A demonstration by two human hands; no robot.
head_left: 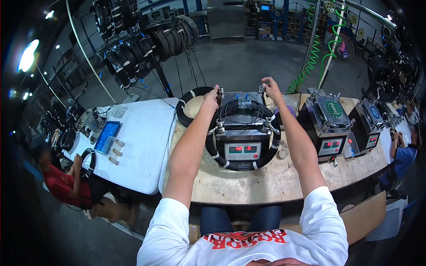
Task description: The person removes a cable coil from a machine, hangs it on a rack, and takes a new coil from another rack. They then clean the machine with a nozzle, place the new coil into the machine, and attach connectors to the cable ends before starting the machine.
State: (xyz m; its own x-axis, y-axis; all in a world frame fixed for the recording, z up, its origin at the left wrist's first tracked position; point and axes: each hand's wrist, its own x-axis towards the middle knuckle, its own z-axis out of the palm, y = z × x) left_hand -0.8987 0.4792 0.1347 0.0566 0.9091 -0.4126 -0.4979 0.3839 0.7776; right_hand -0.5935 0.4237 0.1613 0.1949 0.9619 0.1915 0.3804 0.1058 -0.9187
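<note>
A: Biggest thing by the machine (243,133)?

B: Wooden bench (248,186), directly under the machine. Next, white table (142,150), just left of the machine and hard against the bench edge.

A: Farther out?

B: Rack of black coils (137,44), well behind the machine and to its left. Person in red (57,181), seated far left of the machine, beyond the white table. Person in blue (404,155), seated far right of it. Green hose (330,48), hanging in spirals behind the machine, to the right.

A: Closer in?

B: Twin box (330,126) just right of the machine, another box (370,122) farther right again. Black ring (242,166) looped round the machine, lying against its front below the red display (242,150). Second ring (188,99) flat on the bench at the machine's back left. Blue tray (106,135) well left of the machine, on the white table.

A: Hands?

B: Left hand (212,99) at the machine's back left corner, fingers curled closed around the left knob (220,91). Right hand (270,86) at the back right corner, fingers bent down and closed on the right knob (261,90). Both arms stretched straight, one along each side of the machine.

A: Knobs themselves?

B: Upright, metal, one on each rear corner of the machine's top.
</note>
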